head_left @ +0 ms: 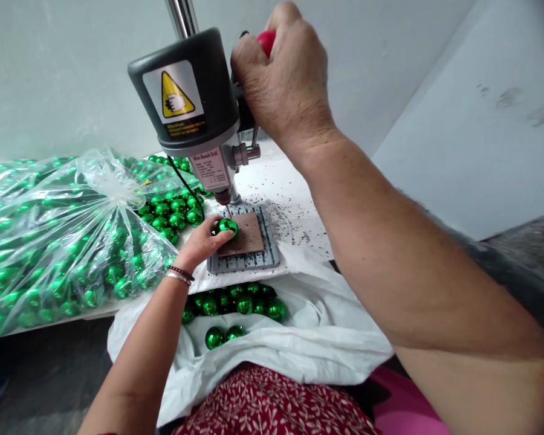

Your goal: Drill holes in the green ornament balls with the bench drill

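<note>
Green ball (228,227) under the bench drill (188,96)

The left hand (203,243) grips this ball between its fingers, at the left part of the brown board (252,235). The right hand (290,75) is closed around the red knob (266,42). At left lies a transparent bag (113,187) of balls.

You're facing a drill (218,128) w/ 2 text spots. Up top, its dark cover (218,72) is carrying a warning sticker (150,84): yellow triangle (166,109) w/ a white hand sign (176,101), then what's looking like "Attention:" in yellow, lines below too small. Lower down, the pale label (211,170) is showing you "Mini Bench Drill"; its small print's staying too blurry.
</note>
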Available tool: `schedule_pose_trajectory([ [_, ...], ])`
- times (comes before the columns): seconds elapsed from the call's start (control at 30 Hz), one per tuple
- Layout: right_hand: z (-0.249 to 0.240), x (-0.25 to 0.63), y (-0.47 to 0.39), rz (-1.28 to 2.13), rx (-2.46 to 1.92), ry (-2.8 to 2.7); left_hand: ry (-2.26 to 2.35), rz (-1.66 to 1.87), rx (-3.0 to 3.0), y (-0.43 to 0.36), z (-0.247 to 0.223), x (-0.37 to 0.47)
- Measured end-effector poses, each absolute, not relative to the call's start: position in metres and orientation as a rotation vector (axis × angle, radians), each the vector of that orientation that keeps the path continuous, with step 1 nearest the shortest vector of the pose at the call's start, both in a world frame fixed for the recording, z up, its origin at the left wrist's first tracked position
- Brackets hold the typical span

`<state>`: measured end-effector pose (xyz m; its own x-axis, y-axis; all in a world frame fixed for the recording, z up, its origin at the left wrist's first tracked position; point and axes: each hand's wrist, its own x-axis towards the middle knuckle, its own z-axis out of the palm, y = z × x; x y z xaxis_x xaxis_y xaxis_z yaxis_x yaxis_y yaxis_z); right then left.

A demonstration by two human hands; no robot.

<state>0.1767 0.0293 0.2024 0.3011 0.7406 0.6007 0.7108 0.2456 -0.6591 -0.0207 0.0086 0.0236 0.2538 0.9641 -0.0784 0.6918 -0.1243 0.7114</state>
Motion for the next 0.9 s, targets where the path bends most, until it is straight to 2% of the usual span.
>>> schedule_pose_trajectory([
  [0.33, 0.202, 0.176, 0.029, 0.030, -1.476, -1.411, 1.572, 0.407, 1.979, 0.013, 0.037, -0.002],
  [0.7, 0.195, 0.171, 0.013, 0.063, -1.379, -1.358, 1.469, 0.611, 1.783, 0.007, 0.022, 0.005],
  [0.9, 0.179, 0.171, -0.007, 0.016, -1.239, -1.352, 1.480, 0.601, 1.787, 0.005, 0.022, 0.004],
])
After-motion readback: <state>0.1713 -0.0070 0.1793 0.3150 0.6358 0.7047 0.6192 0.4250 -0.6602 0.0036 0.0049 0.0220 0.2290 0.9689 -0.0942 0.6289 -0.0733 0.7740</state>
